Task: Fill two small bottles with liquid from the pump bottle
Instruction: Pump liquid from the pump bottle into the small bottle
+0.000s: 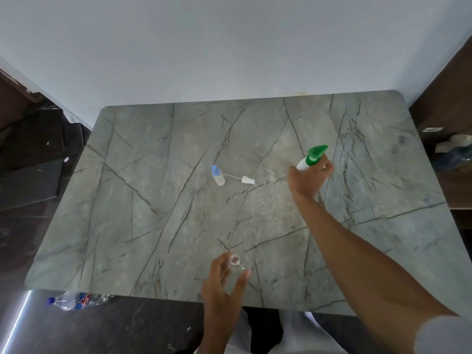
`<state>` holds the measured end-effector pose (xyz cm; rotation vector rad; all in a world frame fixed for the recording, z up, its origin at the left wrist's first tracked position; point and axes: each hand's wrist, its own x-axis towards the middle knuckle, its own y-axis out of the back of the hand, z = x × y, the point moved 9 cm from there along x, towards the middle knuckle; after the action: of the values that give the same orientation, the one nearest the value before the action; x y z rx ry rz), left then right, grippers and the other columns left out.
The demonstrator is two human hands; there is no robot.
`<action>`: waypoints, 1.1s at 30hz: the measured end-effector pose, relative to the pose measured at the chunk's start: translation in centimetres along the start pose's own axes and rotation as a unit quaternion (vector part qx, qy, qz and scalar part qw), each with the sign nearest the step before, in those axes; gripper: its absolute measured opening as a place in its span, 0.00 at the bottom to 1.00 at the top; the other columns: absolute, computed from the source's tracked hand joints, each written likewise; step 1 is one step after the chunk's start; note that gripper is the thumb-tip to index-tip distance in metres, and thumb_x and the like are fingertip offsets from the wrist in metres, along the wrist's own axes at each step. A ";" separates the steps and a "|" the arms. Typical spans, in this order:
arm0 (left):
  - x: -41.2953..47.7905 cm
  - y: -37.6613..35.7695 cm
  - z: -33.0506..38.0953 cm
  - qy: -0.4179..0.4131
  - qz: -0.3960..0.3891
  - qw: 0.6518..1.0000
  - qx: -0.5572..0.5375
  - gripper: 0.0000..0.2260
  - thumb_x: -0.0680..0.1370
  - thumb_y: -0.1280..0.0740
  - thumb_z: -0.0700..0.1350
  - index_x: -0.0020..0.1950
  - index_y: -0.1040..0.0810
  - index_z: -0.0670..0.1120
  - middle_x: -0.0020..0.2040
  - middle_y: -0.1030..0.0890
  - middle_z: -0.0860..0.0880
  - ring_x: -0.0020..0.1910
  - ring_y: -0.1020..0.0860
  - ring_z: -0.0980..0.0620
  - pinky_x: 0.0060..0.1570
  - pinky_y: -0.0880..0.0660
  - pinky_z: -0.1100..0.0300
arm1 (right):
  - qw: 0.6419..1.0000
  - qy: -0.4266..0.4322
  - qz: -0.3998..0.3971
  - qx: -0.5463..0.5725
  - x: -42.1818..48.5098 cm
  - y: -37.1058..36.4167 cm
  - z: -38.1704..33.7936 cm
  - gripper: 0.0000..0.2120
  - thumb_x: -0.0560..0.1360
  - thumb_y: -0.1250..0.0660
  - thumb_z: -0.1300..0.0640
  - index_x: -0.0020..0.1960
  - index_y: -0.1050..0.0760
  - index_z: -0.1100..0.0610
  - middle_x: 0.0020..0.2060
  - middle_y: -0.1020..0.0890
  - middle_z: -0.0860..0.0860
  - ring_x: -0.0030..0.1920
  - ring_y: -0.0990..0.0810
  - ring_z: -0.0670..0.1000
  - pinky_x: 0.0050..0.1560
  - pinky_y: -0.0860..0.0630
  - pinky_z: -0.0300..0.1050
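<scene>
So the right hand (310,178) is reached out over the right half of the counter (158,200), fingers wrapped around a white pump bottle with a green spray head (313,157). The bottle is tilted, green top pointing up and to the right, and the hand covers most of the white body, so I can't tell if its base is touching the counter or lifted off it.

The left hand (223,282) is down near the front edge of the counter, thumb on one side and fingers on the other, pinching a small clear bottle (235,263). That one is upright with its mouth open toward the camera, no cap on it. It looks see-through all the way, and I can't tell how much liquid is in it.

The second small bottle (217,175) is lying on its side around the middle of the counter, well apart from both hands. It has a light blue cap on. Just beside it, to the right, lies a small white sprayer top with a thin tube (242,179), the tube end almost touching that bottle.

The counter is grey-green stone with dark veins. On the floor by the front left corner there's a plastic water bottle with a blue cap (74,300) lying down.
</scene>
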<state>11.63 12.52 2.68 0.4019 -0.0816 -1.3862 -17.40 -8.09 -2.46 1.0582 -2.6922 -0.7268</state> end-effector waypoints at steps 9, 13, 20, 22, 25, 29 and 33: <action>1.9 2.2 -2.8 0.022 -0.037 0.999 0.030 0.19 0.73 0.26 0.47 0.61 0.26 0.52 0.57 0.20 0.55 0.56 0.21 0.59 0.56 0.23 0.59 | 0.981 0.097 -0.169 -0.005 -6.6 3.0 1.4 0.28 0.70 0.26 0.57 0.66 0.34 0.55 0.53 0.21 0.51 0.48 0.22 0.48 0.43 0.28 0.34; 3.6 2.6 -3.7 -0.034 -0.078 0.996 0.027 0.21 0.74 0.27 0.47 0.65 0.28 0.49 0.60 0.21 0.53 0.59 0.22 0.58 0.59 0.24 0.57 | 0.972 0.138 -0.185 -0.042 -10.3 4.4 3.7 0.25 0.69 0.24 0.54 0.61 0.29 0.59 0.54 0.25 0.51 0.52 0.23 0.50 0.52 0.26 0.39; 5.7 0.9 -4.1 -0.111 -0.085 0.990 0.008 0.20 0.75 0.28 0.46 0.63 0.30 0.47 0.58 0.21 0.52 0.59 0.22 0.55 0.60 0.25 0.56 | 0.972 0.195 -0.129 0.022 -15.0 7.3 6.1 0.40 0.70 0.24 0.57 0.73 0.45 0.53 0.65 0.28 0.60 0.64 0.25 0.55 0.63 0.25 0.51; 6.3 0.3 -3.9 -0.138 -0.068 0.988 0.007 0.19 0.75 0.29 0.46 0.63 0.30 0.47 0.57 0.21 0.52 0.58 0.23 0.56 0.60 0.25 0.57 | 0.964 0.233 -0.129 0.019 -15.5 7.3 6.6 0.39 0.71 0.26 0.55 0.73 0.47 0.51 0.65 0.28 0.61 0.64 0.25 0.58 0.61 0.24 0.58; 7.7 -0.8 -4.0 -0.186 -0.047 0.981 0.006 0.18 0.76 0.29 0.47 0.63 0.29 0.49 0.57 0.21 0.53 0.58 0.23 0.58 0.59 0.25 0.60 | 0.947 0.299 -0.118 0.023 -15.8 7.3 6.1 0.38 0.71 0.27 0.59 0.72 0.46 0.52 0.61 0.24 0.60 0.61 0.22 0.58 0.58 0.24 0.59; 9.3 -3.1 -5.2 -0.264 -0.044 0.963 0.012 0.19 0.75 0.29 0.49 0.64 0.29 0.51 0.57 0.20 0.54 0.55 0.21 0.57 0.56 0.24 0.60 | 0.897 0.427 -0.096 0.071 -16.4 7.3 5.4 0.38 0.73 0.29 0.56 0.75 0.48 0.48 0.63 0.25 0.53 0.58 0.21 0.57 0.56 0.22 0.58; 9.0 -3.9 -6.0 -0.366 -0.025 0.930 0.016 0.18 0.75 0.29 0.49 0.63 0.29 0.50 0.53 0.20 0.55 0.52 0.20 0.56 0.51 0.22 0.60 | 0.851 0.507 -0.072 0.116 -17.1 6.9 4.9 0.38 0.72 0.27 0.58 0.74 0.45 0.52 0.67 0.37 0.30 0.57 0.20 0.53 0.47 0.18 0.49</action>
<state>11.39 4.73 -5.77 -0.1090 -0.7099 -1.5250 -10.44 9.69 -2.79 1.2240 -1.7891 0.1751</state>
